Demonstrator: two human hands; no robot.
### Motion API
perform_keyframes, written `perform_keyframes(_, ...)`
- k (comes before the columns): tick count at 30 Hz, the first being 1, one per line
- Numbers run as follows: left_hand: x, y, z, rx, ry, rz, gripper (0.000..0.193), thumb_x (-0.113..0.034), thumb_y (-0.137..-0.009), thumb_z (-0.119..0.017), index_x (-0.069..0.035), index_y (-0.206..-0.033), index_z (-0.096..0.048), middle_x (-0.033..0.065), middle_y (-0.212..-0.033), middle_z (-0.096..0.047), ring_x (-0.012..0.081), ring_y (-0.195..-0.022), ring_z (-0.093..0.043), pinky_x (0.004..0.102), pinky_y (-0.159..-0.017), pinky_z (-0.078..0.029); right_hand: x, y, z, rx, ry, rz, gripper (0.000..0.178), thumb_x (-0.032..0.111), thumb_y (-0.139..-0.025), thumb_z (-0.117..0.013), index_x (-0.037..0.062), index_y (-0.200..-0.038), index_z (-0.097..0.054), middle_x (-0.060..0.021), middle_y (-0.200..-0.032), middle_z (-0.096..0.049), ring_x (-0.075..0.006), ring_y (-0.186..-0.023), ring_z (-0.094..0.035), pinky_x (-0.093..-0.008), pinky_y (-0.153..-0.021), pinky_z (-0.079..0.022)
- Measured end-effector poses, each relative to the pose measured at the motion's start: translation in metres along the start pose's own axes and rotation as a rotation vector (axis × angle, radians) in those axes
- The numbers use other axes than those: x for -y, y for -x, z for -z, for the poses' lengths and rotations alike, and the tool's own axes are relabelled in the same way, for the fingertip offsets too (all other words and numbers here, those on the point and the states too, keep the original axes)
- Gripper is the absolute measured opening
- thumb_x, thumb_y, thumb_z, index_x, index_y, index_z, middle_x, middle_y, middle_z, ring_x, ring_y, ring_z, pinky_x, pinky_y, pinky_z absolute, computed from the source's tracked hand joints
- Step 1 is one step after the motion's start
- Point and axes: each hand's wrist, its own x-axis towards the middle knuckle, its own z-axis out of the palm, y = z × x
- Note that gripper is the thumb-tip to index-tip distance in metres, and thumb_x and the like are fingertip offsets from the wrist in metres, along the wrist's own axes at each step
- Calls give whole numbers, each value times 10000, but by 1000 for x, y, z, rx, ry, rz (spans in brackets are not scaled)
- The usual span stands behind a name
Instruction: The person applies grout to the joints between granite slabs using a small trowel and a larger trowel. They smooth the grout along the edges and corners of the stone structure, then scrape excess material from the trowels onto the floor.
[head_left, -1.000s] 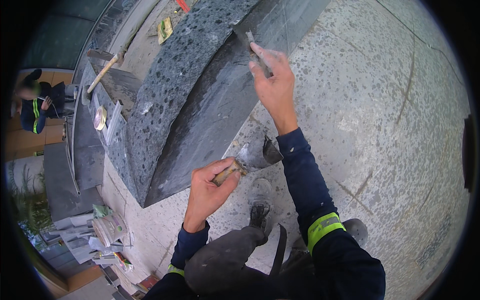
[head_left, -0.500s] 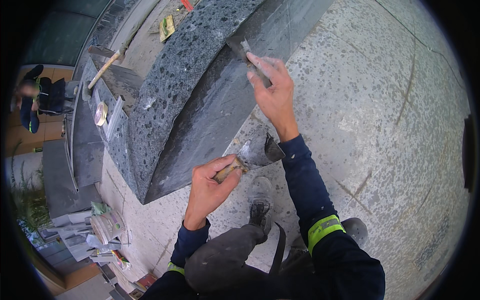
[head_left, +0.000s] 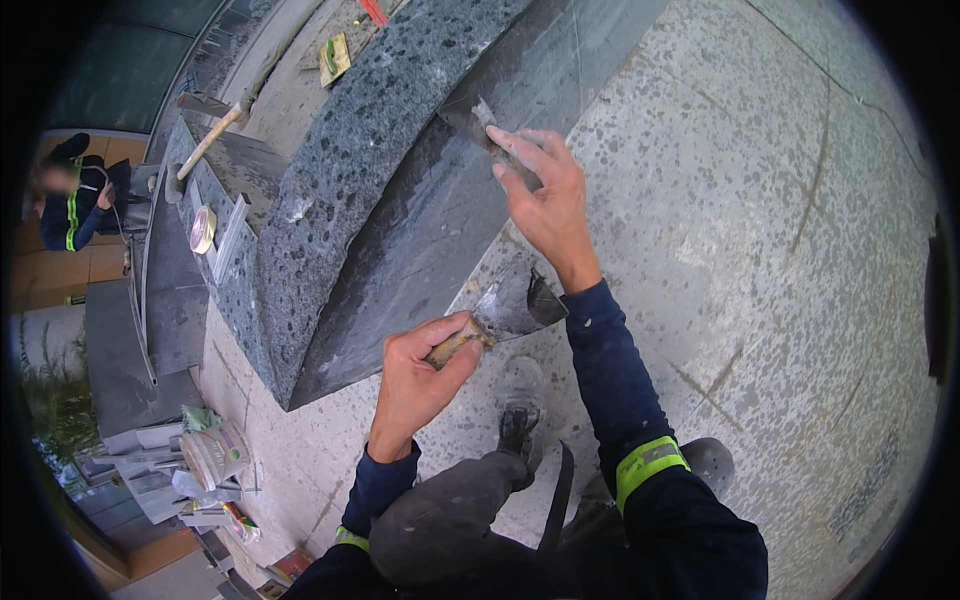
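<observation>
My left hand (head_left: pixel 412 380) grips the wooden handle of a putty knife (head_left: pixel 505 308). Its broad metal blade carries a lump of dark paste near the right corner. My right hand (head_left: pixel 548 200) is closed on a scraper (head_left: pixel 465 118), whose wide blade lies against the smooth grey side of a stone block (head_left: pixel 400 215). The blade touches near the ragged edge where the side meets the speckled top (head_left: pixel 325 185). My fingers hide most of the scraper's handle.
A roll of tape (head_left: pixel 202 229) and a metal profile (head_left: pixel 231 238) lie on stone at the left, beside a long-handled mallet (head_left: pixel 210 142). A bucket (head_left: pixel 214 452) stands lower left. Another person (head_left: pixel 80 195) is at the far left. Speckled paving (head_left: pixel 760 250) spreads to the right.
My right hand has slid the scraper a little down and left along the block's side. My left hand stays nearly still. The other person's arms and body have shifted.
</observation>
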Motion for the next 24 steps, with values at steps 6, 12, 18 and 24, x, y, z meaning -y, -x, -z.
perform_keyframes(6,-7,1,-4,-54,174,71,362,1,-969,-805,54,-1327,-798,81,-1041,-825,74,-835,-687,252,-735,-542,3,4,20,162,139,23,455,18,-931,-793,169,-1358,-830,-112,-1248,-739,-269,-1075,-746,-374,-873,-586)
perform_keyframes(12,-11,3,0,-96,418,47,381,-53,-1004,-734,64,-1364,-779,69,-927,-784,63,-648,-589,241,-584,-451,37,25,85,274,-142,-152,428,-2,-942,-801,125,-1350,-836,-88,-1301,-751,-251,-1218,-704,-368,-1012,-562)
perform_keyframes(18,2,1,5,12,395,23,368,16,-967,-765,47,-1332,-810,55,-1055,-816,58,-743,-638,245,-642,-503,98,58,149,568,-124,-41,419,-28,-951,-820,114,-1344,-846,-83,-1313,-763,-263,-1292,-678,-391,-1095,-553)
perform_keyframes(24,-1,20,-2,54,412,-103,360,25,-974,-787,31,-1333,-814,44,-1144,-810,72,-979,-689,249,-859,-551,118,55,180,535,102,36,463,-74,-961,-775,152,-1359,-845,-91,-1315,-759,-284,-1248,-705,-399,-1061,-577)
